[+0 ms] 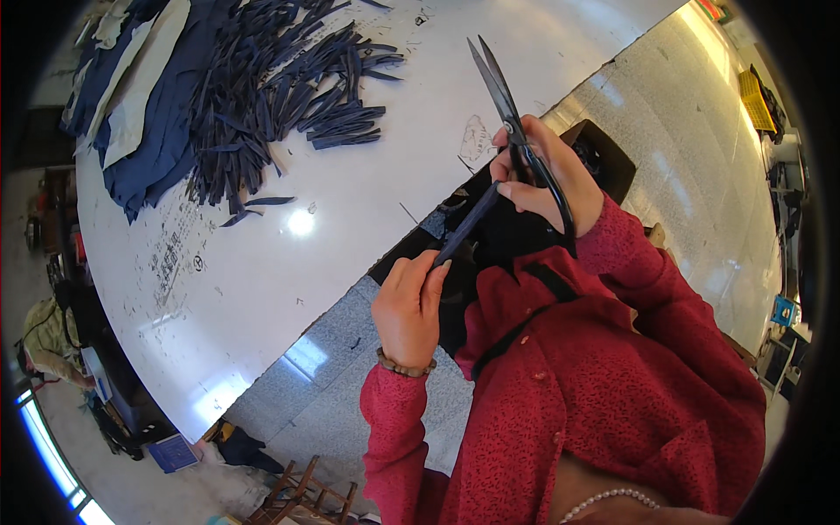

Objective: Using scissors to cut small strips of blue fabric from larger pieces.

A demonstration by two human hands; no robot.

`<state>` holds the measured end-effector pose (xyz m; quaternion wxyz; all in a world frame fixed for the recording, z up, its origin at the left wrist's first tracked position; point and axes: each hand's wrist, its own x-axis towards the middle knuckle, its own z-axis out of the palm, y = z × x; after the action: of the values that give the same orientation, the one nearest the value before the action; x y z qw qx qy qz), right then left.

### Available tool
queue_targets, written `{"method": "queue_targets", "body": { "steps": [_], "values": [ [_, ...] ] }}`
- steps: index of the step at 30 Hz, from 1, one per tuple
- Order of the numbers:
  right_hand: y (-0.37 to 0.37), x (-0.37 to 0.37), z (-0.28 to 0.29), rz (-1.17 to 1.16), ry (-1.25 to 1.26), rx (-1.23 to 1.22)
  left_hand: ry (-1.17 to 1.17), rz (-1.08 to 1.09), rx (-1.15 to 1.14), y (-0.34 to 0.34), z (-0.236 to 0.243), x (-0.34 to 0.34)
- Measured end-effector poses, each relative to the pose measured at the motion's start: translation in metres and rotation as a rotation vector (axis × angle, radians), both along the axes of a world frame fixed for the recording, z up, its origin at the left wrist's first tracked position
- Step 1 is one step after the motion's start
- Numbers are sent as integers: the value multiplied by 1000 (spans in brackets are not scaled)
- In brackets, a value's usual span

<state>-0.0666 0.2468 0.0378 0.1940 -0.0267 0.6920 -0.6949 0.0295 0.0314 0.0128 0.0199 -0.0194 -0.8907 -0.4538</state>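
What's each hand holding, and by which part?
Left hand: dark strip, by its lower end. Right hand: scissors, at the handles, and the strip's upper end.

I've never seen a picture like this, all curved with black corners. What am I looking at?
There's no robot here: a person works with bare hands. A wide fisheye camera on their head looks down, so straight edges bend. The left hand grips one end of a dark strip; the right hand holds black-handled scissors and touches the strip's other end. On the white table lie many cut strips, beside larger dark blue pieces and pale ones.
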Motion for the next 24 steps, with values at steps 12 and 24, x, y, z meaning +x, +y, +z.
{"method": "queue_targets", "body": {
  "steps": [12,24],
  "values": [
    [-1,2,-7,-11,-41,-34,413,-5,-558,-2,14,-17],
    [0,1,-8,-42,-20,-20,-386,41,459,-7,-10,-4]
  ]
}}
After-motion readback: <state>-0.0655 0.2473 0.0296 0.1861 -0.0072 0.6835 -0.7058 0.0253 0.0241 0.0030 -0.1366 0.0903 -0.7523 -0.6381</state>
